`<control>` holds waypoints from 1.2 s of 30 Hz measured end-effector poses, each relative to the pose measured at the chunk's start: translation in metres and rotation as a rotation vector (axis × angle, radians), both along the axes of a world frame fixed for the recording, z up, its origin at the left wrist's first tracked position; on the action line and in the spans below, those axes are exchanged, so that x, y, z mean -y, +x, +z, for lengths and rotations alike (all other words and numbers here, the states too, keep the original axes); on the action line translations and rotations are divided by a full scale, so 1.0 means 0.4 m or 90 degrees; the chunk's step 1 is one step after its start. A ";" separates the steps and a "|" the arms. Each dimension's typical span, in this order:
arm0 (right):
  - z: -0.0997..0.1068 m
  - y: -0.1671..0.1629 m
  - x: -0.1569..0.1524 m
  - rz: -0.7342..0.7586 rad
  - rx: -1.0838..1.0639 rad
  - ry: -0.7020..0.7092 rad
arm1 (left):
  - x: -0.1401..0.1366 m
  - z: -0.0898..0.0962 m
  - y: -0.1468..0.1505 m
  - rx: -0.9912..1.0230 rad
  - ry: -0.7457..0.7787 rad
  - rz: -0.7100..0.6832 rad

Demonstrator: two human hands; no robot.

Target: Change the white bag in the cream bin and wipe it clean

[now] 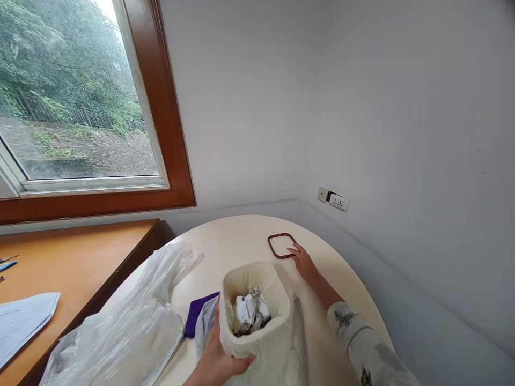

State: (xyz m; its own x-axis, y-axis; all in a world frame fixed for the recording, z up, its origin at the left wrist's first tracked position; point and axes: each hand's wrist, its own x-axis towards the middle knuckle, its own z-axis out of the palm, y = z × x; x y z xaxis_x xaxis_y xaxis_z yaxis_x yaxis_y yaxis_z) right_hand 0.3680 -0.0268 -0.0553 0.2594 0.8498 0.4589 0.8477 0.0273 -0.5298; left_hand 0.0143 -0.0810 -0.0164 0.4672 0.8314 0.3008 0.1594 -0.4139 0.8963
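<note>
A trash bin (263,348) with a pale cream bag folded over its rim stands upright on the round table in front of me. Crumpled silvery-white wrappers (247,311) lie inside it. My left hand (219,348) grips the bin's near left side, its thumb across the front and its fingers along the left wall. Beyond the bin, a reddish-brown, rounded-square rim ring (274,250) is at the tabletop. My right hand (303,261) reaches past the bin and holds the ring's right corner, with fingertips extending over its inner edge.
Clear plastic bags (129,321) spread over the left of the cream round table (237,230). A purple item (197,313) lies beside the bin. An orange-brown desk (80,252) bears papers (24,324). The wall holds a power socket (338,201).
</note>
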 end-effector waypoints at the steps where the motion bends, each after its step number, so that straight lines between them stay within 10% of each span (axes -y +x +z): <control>1: 0.000 -0.003 0.002 -0.013 -0.002 0.011 | 0.001 0.002 0.000 0.001 -0.008 -0.003; 10: 0.034 -0.147 0.156 -0.022 -0.031 0.044 | 0.002 0.028 -0.012 -0.056 0.019 -0.037; 21: 0.090 -0.274 0.296 0.000 -0.037 -0.145 | 0.025 0.081 -0.084 -0.070 0.034 -0.062; 29: 0.075 -0.256 0.277 0.038 -0.344 -0.057 | -0.007 0.069 -0.106 -0.069 0.061 0.276; 36: 0.087 -0.254 0.275 0.000 -0.488 -0.043 | -0.004 0.061 -0.102 -0.353 0.081 0.264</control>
State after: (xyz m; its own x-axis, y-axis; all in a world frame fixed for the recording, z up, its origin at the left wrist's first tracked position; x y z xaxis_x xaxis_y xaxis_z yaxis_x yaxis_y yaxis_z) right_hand 0.2663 -0.1366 -0.0204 0.4846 0.8693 0.0972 0.2422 -0.0266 -0.9699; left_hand -0.0267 -0.0793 0.0079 0.2314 0.9484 0.2170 0.7465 -0.3161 0.5855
